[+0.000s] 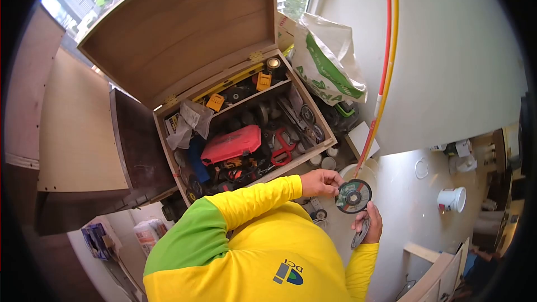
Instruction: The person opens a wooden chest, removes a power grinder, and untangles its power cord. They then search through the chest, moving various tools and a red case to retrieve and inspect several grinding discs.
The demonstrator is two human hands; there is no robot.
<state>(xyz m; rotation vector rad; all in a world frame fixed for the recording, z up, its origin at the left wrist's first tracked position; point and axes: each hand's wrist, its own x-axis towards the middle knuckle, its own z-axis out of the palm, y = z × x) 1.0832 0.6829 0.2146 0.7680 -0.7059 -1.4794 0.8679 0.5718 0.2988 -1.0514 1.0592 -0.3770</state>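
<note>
A round grinder disc with a black rim and green label [344,203] is held up in front of my chest, its metal-ringed centre hole showing. My left hand [320,183] pinches its left edge between thumb and fingers. Below it, my right hand [371,221] grips a second, greyish disc [360,236], seen nearly edge-on. The right fingertips are right at the lower rim of the labelled disc. Ahead of both hands stands an open wooden toolbox [296,162] holding a red plastic case [232,144], red-handled tool [284,148] and several loose discs [307,114].
The box's raised lid [184,28] leans back by the window. A white and green bag [330,59] stands to its right. Red and yellow poles [387,50] rise beside the wall. A white bucket [451,199] is on the floor at right, with a wooden frame [428,254] nearer.
</note>
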